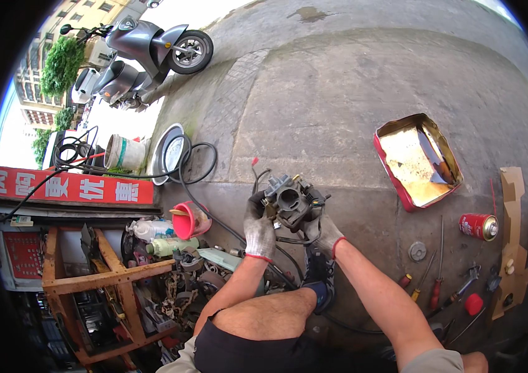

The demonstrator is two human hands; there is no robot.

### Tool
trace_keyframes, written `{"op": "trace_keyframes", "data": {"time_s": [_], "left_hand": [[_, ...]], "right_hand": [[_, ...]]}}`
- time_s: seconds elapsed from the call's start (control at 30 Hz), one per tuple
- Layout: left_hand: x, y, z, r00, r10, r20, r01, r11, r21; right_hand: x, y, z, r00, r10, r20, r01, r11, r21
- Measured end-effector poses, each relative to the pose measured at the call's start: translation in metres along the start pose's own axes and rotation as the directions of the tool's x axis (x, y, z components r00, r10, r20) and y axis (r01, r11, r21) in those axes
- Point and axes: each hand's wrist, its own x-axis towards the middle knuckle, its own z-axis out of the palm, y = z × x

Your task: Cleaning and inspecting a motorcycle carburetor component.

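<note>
Both hands hold a grey metal carburetor (287, 198) up in front of me, its round bore facing upward toward the view. My left hand (259, 229), in a white knit glove with a dark fingertip area, closes around its left side. On its lower right side my right hand (321, 231), gloved the same way with a red cuff, grips it; some of those fingers are hidden behind it. A thin dark wire with a red connector (255, 161) sticks up at its left. Under the carburetor, my shoe (320, 270) stands on the concrete.
A cut-open tin (394, 196) with dark liquid lies at the right. Near it are a red spray can (477, 227), screwdrivers (436, 292), a round metal part (417, 251) and cardboard (513, 230). A black hose (214, 219) crosses the floor. Left are a wooden frame (108, 283), a red bucket (183, 221) and a scooter (146, 53).
</note>
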Motion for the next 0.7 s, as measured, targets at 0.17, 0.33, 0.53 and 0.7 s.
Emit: {"op": "trace_keyframes", "data": {"time_s": [0.17,0.33,0.53,0.7], "left_hand": [[0.005,0.001,-0.020,0.999,0.041,-0.024,-0.041,0.999,0.017],[0.019,-0.010,-0.017,0.985,0.168,0.029,-0.170,0.966,0.193],[0.043,-0.010,-0.008,0.932,0.333,0.139,-0.359,0.901,0.245],[0.055,0.003,-0.001,0.916,0.322,0.239,-0.389,0.858,0.335]], "right_hand": [[-0.003,-0.059,0.003,0.976,0.100,0.196,-0.093,0.995,-0.044],[-0.036,-0.051,-0.003,0.927,0.340,-0.160,-0.330,0.940,0.089],[-0.108,-0.073,-0.037,0.838,0.364,-0.407,-0.416,0.908,-0.044],[-0.156,-0.096,-0.102,0.546,-0.019,-0.838,-0.111,0.989,-0.094]]}}
